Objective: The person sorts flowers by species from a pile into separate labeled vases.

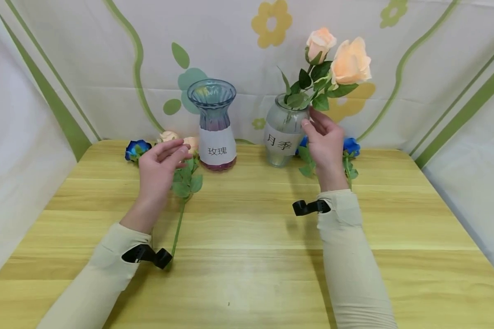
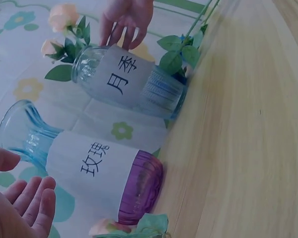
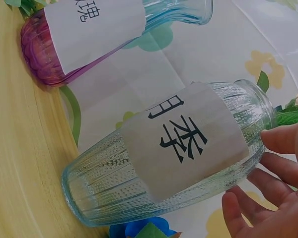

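My right hand (image 1: pixel 326 139) is at the right side of a clear ribbed glass vase (image 3: pixel 99 191), its thumb near the rim and its fingers loosely extended along the glass. Two peach artificial roses (image 1: pixel 351 64) stand in that vase, leaning right, with green leaves over the rim. A white label (image 1: pixel 283 142) with black characters is wrapped round it. My left hand (image 1: pixel 158 162) hovers with relaxed fingers and holds nothing. Just right of it stands a blue-and-purple glass vase (image 1: pixel 215 119), also labelled, with no flower in it.
Left of the purple vase, a blue flower (image 1: pixel 137 150) and peach flowers (image 1: pixel 169 136) lie on the wooden table (image 1: pixel 247 274), one long stem (image 1: pixel 178 224) pointing toward me. More blue flowers (image 1: pixel 351 147) lie behind my right hand. A patterned cloth (image 1: pixel 238 50) hangs at the back.
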A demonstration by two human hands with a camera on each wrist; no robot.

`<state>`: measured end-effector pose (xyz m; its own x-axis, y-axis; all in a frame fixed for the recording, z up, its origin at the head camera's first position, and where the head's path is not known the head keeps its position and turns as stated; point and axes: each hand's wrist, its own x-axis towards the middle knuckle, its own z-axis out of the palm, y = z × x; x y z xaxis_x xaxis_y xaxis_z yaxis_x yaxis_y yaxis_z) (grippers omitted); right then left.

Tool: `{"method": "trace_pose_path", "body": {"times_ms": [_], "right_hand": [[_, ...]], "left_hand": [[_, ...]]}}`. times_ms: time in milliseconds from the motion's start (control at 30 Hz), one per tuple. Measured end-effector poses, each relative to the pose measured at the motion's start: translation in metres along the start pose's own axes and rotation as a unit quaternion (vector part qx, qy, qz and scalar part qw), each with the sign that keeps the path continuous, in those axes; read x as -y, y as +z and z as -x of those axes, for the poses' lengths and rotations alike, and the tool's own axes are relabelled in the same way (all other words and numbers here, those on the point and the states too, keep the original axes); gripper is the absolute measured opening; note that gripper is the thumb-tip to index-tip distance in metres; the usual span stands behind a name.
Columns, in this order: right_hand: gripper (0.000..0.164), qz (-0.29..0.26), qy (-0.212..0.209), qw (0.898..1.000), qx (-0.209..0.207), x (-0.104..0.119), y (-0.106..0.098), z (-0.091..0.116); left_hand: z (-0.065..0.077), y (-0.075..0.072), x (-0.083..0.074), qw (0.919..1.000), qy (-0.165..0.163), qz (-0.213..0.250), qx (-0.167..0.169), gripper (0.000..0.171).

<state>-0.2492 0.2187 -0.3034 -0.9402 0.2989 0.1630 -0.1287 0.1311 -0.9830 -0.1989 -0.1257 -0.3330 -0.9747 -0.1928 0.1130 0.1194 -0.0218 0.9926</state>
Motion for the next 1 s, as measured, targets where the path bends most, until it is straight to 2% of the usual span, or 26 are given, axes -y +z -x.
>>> {"method": "trace_pose_path", "body": {"times_ms": [333,433,600,700,800,1000], "right_hand": [[0.046,-0.006,0.007,1.000,-0.005,0.000,-0.002,0.001],[0.046,-0.007,0.008,1.000,-0.005,0.000,-0.001,0.001],[0.046,-0.008,0.007,1.000,-0.005,0.000,0.000,0.001],[0.046,-0.009,0.005,1.000,-0.003,0.000,0.000,0.001],[0.046,-0.009,0.005,1.000,-0.002,0.000,0.000,0.000],[0.046,-0.006,0.005,1.000,-0.002,0.000,0.000,0.000]], "left_hand": [[-0.005,-0.009,-0.004,0.9992,0.005,0.038,-0.008,0.018],[-0.006,-0.011,-0.006,0.9984,-0.006,0.055,-0.013,0.018],[-0.007,-0.015,-0.008,0.9980,-0.033,0.050,-0.016,0.017],[-0.009,-0.019,-0.007,0.9971,-0.070,0.026,-0.009,0.017],[-0.010,-0.023,-0.004,0.9938,-0.111,-0.008,0.008,0.028],[-0.014,-0.030,0.009,0.9838,-0.147,-0.091,0.048,0.049]]}}
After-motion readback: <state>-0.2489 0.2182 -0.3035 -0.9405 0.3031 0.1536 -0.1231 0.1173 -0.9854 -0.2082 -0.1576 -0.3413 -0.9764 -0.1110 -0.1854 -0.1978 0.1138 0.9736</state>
